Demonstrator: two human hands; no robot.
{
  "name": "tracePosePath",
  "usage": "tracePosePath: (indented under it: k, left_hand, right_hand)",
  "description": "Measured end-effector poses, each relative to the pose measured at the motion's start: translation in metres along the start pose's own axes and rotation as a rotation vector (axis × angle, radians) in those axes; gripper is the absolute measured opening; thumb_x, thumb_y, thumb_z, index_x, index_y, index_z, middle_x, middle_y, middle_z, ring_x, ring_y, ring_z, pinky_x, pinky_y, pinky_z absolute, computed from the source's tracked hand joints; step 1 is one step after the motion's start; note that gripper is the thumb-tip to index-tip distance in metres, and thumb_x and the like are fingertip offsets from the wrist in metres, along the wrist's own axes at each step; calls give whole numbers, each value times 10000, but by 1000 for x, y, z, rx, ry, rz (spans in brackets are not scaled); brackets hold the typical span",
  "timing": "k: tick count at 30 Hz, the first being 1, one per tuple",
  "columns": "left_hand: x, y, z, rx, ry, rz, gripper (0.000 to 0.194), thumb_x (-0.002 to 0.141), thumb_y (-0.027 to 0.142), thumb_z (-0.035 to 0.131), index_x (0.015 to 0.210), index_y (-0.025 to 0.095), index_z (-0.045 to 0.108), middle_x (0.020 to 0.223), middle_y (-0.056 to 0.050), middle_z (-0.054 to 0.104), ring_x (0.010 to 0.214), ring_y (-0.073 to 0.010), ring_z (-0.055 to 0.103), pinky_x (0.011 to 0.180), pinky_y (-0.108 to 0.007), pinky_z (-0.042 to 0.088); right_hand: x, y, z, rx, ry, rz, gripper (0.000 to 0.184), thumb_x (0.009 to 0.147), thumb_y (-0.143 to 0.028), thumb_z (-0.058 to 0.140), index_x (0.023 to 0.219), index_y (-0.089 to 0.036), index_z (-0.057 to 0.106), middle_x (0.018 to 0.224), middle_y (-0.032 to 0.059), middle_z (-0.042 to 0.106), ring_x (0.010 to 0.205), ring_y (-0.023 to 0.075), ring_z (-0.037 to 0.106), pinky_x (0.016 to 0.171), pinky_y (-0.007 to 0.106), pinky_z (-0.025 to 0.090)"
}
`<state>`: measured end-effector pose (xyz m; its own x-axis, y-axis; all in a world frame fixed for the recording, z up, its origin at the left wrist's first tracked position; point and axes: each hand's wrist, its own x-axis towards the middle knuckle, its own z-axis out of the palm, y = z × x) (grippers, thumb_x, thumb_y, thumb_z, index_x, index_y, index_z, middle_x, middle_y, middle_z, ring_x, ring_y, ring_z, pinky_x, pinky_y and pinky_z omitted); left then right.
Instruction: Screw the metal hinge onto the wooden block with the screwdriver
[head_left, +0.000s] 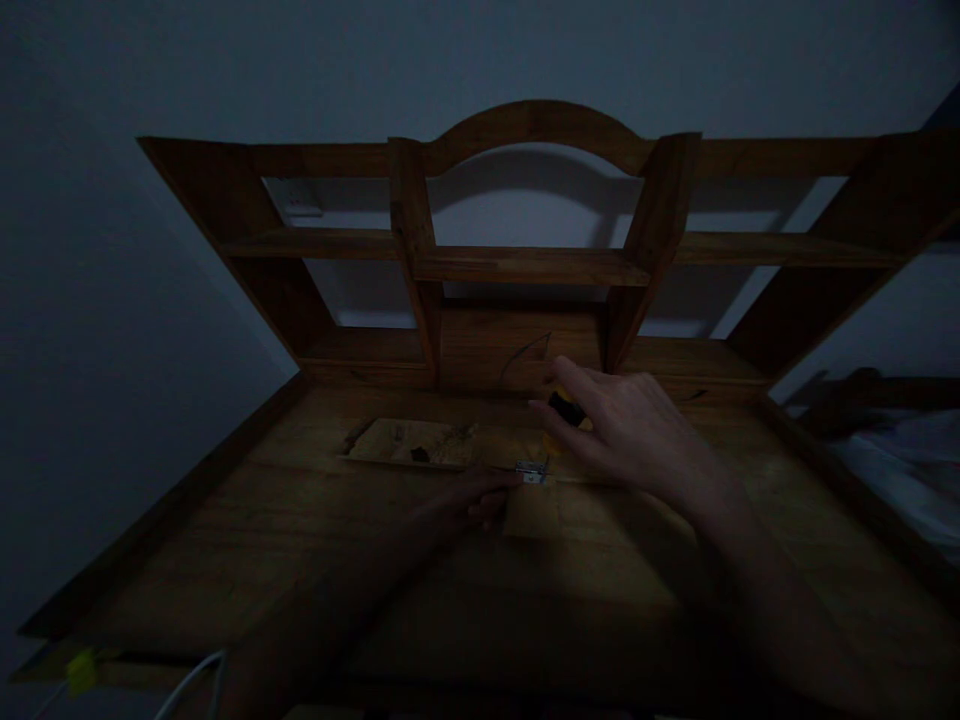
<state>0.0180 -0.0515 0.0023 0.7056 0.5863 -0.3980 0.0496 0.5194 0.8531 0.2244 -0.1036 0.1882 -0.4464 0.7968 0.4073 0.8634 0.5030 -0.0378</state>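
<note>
My right hand (pixel 611 425) is closed round the black and yellow handle of a screwdriver (pixel 564 408). Its shaft points down towards a small metal hinge (pixel 532 472), and I cannot tell whether the tip touches a screw. From the left, my left hand (pixel 486 492) presses a fingertip against the hinge's edge, with its other fingers curled underneath. The hinge sits on a small pale wooden piece (pixel 532 512) on the desktop. To the left lies a longer wooden strip (pixel 409 442) with a dark hole or stain in it. The light is dim.
The wooden desk (pixel 315 520) carries a shelf unit (pixel 529 262) along its back, with several compartments. A thin dark wire (pixel 525 348) sticks up near its middle. A pale cable (pixel 191 680) and a yellow tag (pixel 81 672) are at the front left edge.
</note>
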Motion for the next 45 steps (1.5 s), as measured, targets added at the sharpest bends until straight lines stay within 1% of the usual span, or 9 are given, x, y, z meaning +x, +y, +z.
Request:
tracePosePath:
  k: [5, 10, 16, 20, 25, 30, 35, 39, 45]
  left_hand:
    - [-1, -1, -1, -10, -35, 21, 414, 898, 404, 583, 580, 182, 440, 426, 87, 315, 319, -46, 249, 368, -207, 272]
    - [-1, -1, -3, -18, -78, 43, 430, 893, 428, 589, 576, 185, 429, 427, 86, 322, 329, -51, 266, 374, -201, 303]
    - [-1, 1, -2, -49, -76, 4, 397, 884, 413, 616, 615, 174, 449, 434, 95, 337, 313, -40, 240, 344, -190, 290]
    - [0, 5, 2, -58, -29, -49, 346, 881, 389, 621, 663, 176, 459, 402, 114, 303, 288, -39, 207, 335, -187, 280]
    - [1, 6, 3, -79, -15, -68, 253, 885, 372, 622, 787, 172, 502, 411, 135, 288, 297, -41, 197, 345, -172, 284]
    - [1, 1, -2, -103, -48, -58, 245, 902, 369, 601, 793, 169, 510, 422, 130, 283, 314, -48, 194, 359, -187, 299]
    - [-2, 5, 2, -116, -42, -59, 230, 920, 340, 577, 792, 163, 503, 439, 122, 292, 327, -34, 200, 366, -184, 238]
    - [-1, 6, 1, -86, -34, -93, 217, 917, 357, 582, 823, 173, 514, 417, 133, 281, 309, -46, 191, 359, -185, 274]
    - [6, -7, -9, -103, -61, -23, 309, 850, 419, 668, 759, 182, 492, 445, 127, 298, 319, -46, 221, 365, -189, 311]
  right_hand:
    - [2, 2, 1, 50, 2, -39, 271, 931, -312, 465, 1169, -184, 469, 1128, 79, 634, 906, 219, 636, 669, 310, 390]
    - [2, 6, 1, -11, 15, -2, 263, 982, -428, 398, 1065, -199, 499, 919, 34, 653, 762, 198, 631, 629, 308, 368]
    - [1, 8, 0, 22, 18, -48, 225, 907, -280, 484, 1116, -198, 498, 1101, 60, 637, 882, 205, 636, 663, 301, 382]
    - [1, 8, 1, -48, 38, 20, 240, 965, -410, 428, 1058, -205, 511, 868, 26, 675, 720, 203, 636, 595, 310, 341]
    - [0, 8, 0, 28, 34, -31, 254, 931, -318, 473, 1151, -194, 503, 1109, 73, 665, 872, 213, 644, 659, 307, 382]
    - [1, 8, 0, -22, 44, 11, 270, 978, -419, 422, 1070, -188, 526, 878, 50, 686, 732, 203, 634, 618, 305, 353]
    - [1, 7, -1, 26, 21, -14, 256, 919, -303, 471, 1145, -188, 506, 1081, 69, 665, 873, 210, 642, 664, 302, 380]
    - [1, 7, 1, -86, 41, 76, 292, 970, -408, 397, 1106, -183, 525, 893, 59, 688, 744, 220, 640, 603, 314, 348]
    - [2, 6, 1, -20, 36, 15, 241, 917, -310, 454, 1111, -181, 516, 1046, 83, 675, 829, 209, 638, 631, 297, 366]
